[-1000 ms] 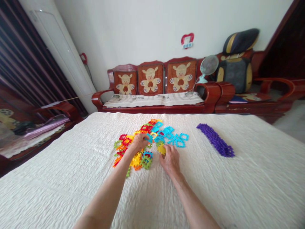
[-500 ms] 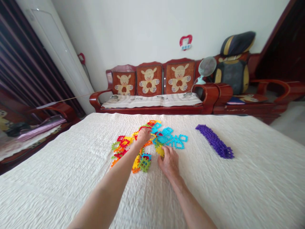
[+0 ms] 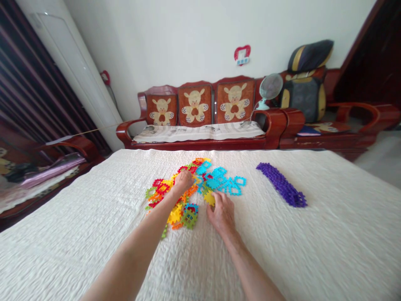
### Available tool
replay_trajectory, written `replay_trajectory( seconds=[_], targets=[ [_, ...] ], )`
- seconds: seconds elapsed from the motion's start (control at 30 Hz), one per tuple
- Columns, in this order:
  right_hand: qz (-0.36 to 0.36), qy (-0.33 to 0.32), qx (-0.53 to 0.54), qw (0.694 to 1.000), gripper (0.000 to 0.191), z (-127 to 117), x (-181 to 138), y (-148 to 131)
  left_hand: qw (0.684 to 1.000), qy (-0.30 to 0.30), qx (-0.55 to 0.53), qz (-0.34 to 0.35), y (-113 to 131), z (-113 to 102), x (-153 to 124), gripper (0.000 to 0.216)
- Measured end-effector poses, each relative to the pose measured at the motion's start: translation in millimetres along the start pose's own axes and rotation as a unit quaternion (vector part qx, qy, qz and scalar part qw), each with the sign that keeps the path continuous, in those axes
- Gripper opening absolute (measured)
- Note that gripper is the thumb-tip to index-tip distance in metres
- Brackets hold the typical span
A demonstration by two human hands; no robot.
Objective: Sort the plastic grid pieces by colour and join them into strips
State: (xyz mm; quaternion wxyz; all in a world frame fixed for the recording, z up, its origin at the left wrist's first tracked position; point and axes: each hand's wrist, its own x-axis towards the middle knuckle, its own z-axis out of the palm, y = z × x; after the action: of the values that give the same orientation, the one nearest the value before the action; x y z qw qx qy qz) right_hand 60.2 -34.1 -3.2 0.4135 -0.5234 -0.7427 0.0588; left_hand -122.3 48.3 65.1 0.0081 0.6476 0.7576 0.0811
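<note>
A loose heap of notched plastic building pieces in red, orange, yellow and green (image 3: 174, 215) lies on the quilted cloth. My left hand (image 3: 184, 180) reaches into the heap with its fingers closed and pointing down; what they grip, if anything, is hidden. My right hand (image 3: 223, 210) rests at the heap's near right side, thumb and fingers closed around the edge of a yellow notched piece (image 3: 209, 198). Just beyond it, light blue notched pieces (image 3: 219, 179) are spread to the right. By the left forearm lies a green window-shaped piece (image 3: 189, 219).
A long stack of purple notched pieces (image 3: 282, 184) lies farther right on the cloth-covered table (image 3: 313, 251). Behind the table stands a wooden sofa (image 3: 194, 144) with bear cushions. A small fan (image 3: 271, 87) and a chair with a massage cushion (image 3: 303, 98) are at the right.
My left hand has moved a little left across the heap, and blue pieces once beside it now show more fully. The right hand stays at the yellow piece.
</note>
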Motion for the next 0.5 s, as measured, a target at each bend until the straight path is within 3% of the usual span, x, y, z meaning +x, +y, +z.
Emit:
replay_trajectory(
  seconds=[0.2,0.4,0.5],
  targets=[
    [-0.042,-0.030,0.044,0.998,0.036,-2,1,-5,0.998,0.010,0.031,-0.048,-23,-14,-3,0.027],
    [-0.036,0.006,0.106,0.994,0.030,-3,4,-4,0.999,-0.022,0.015,0.039,3,-4,4,0.027],
    [-0.017,0.026,0.111,0.993,0.025,1,4,0,0.998,-0.054,0.023,0.033,16,3,13,0.024]
  ],
)
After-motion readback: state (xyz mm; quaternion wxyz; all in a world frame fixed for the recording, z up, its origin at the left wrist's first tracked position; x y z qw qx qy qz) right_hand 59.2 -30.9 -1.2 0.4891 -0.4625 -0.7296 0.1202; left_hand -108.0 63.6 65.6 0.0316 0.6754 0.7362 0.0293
